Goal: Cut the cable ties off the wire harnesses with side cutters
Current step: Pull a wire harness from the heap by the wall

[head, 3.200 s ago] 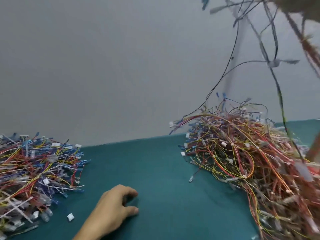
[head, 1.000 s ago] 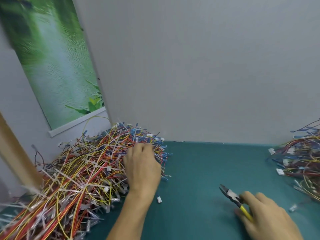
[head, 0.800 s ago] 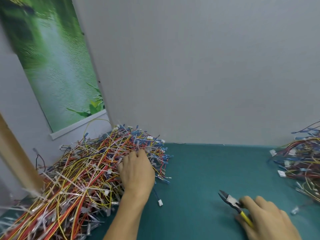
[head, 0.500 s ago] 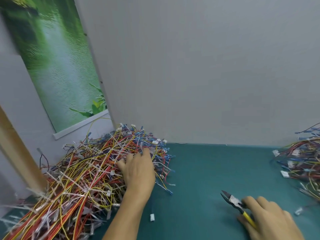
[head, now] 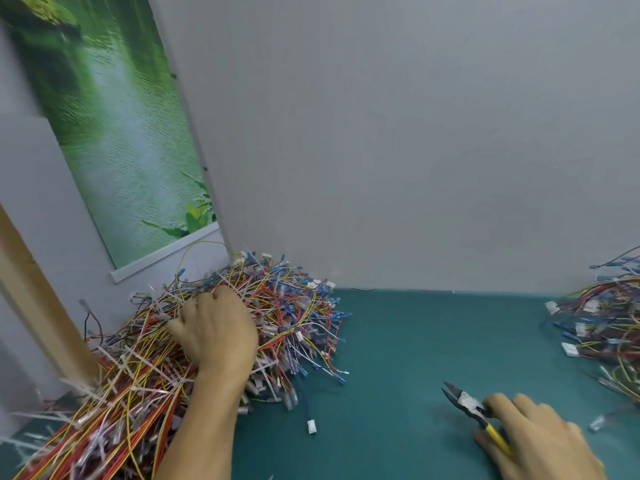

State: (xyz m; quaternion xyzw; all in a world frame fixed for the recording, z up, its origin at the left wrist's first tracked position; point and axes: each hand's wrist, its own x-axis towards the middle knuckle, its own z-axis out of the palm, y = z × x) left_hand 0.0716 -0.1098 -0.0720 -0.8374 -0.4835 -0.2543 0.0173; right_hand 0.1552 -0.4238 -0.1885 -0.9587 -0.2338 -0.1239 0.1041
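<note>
Wire harnesses lie in a big tangled heap at the left of the teal surface, pushed up against the grey wall. The red, yellow, blue and white leads run every way. At the front left many of them lie roughly parallel, their long axis slanting from the near left corner up toward the heap's middle. White cable ties stick out among them, with their tails pointing in all directions.

The left hand lies on top of the heap, back upward. Its fingers are curled down into the wires, so the grip is closed on a bunch of them. One dark lead trails out of the heap toward the viewer and ends in a small white connector that rests on the surface.

The side cutters are low over the surface at the near right, well apart from the heap. Their long axis runs from lower right to upper left and the nose points toward the heap, with the cutting tips slightly parted. The right hand has its grip wrapped round the yellow handles.

A second heap of harnesses sits at the right edge. A green poster hangs on the left wall, above a slanted wooden post.
</note>
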